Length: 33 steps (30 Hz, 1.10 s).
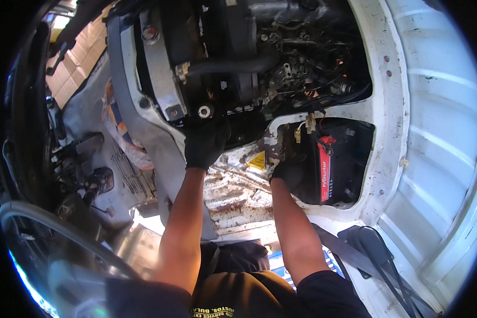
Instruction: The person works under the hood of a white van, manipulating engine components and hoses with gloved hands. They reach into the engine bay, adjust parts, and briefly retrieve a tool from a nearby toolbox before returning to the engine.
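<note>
Seen from above: a person in black gloves leans over the open engine bay of a white vehicle. The left hand [204, 146] is at the bay's near edge, just beside a dark hose-lined cavity holding the engine [291, 71], which lies on the far side. The right hand [289, 172] is at the left side of a second opening, near a black battery [352, 159] with a red label [325, 175]. Both hands' fingers are lost in shadow — I cannot tell whether either grips anything. Between the hands, a yellow triangular sticker [256, 160] marks the worn white metal panel [238, 201]. To the left — a patterned cloth [119, 130] and pedals [103, 180].
</note>
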Each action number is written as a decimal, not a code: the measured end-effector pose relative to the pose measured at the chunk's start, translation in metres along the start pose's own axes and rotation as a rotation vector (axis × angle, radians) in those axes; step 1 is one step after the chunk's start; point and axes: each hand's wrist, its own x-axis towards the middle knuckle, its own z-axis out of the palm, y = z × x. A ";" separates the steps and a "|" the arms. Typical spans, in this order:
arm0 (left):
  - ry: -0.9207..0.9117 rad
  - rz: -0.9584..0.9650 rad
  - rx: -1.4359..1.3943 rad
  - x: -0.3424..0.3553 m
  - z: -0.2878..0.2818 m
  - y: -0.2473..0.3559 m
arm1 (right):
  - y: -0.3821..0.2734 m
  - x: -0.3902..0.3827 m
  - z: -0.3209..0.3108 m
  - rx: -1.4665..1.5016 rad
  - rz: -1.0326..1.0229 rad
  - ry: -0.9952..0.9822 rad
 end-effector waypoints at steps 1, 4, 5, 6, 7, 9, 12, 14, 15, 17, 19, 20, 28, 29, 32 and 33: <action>-0.017 0.021 -0.013 0.001 0.001 -0.001 | 0.007 0.001 0.004 -0.118 -0.106 0.044; -0.020 0.025 0.091 -0.003 0.005 -0.008 | 0.017 0.002 0.010 -0.341 -0.290 0.097; 0.001 0.038 0.089 -0.005 0.007 -0.010 | 0.016 0.004 0.013 -0.333 -0.255 0.063; 0.021 0.053 0.085 -0.005 0.006 -0.009 | 0.016 0.005 0.015 -0.324 -0.218 0.031; 0.056 0.069 0.061 -0.005 0.007 -0.007 | 0.020 0.006 0.016 -0.318 -0.279 0.106; 0.049 0.066 0.061 -0.005 0.006 -0.005 | 0.022 0.006 0.017 -0.300 -0.399 0.257; -0.072 0.001 0.089 -0.008 0.001 0.001 | 0.017 0.005 0.016 -0.189 -0.165 0.145; -0.077 0.027 0.181 -0.010 0.005 -0.004 | 0.022 0.006 0.023 -0.198 -0.315 0.291; -0.063 0.050 0.231 -0.011 0.009 -0.008 | 0.024 0.007 0.027 -0.203 -0.385 0.365; -0.028 0.098 0.258 -0.013 0.017 -0.015 | 0.024 0.007 0.026 -0.162 -0.281 0.284; 0.019 0.141 0.221 -0.015 0.020 -0.022 | 0.015 0.003 0.019 -0.125 -0.178 0.191; 0.015 0.141 0.233 -0.015 0.021 -0.023 | 0.009 0.003 0.014 -0.104 -0.129 0.149; 0.110 0.241 0.167 -0.015 0.029 -0.028 | 0.015 0.013 0.031 -0.040 -0.203 0.251; 0.188 0.298 0.170 -0.015 0.031 -0.031 | 0.014 0.014 0.032 -0.028 -0.225 0.269; 0.301 0.300 -0.104 -0.020 0.037 -0.063 | 0.003 0.009 0.027 0.003 -0.276 0.247; 0.361 0.229 -0.491 -0.027 0.040 -0.068 | 0.002 0.008 0.025 0.000 -0.303 0.241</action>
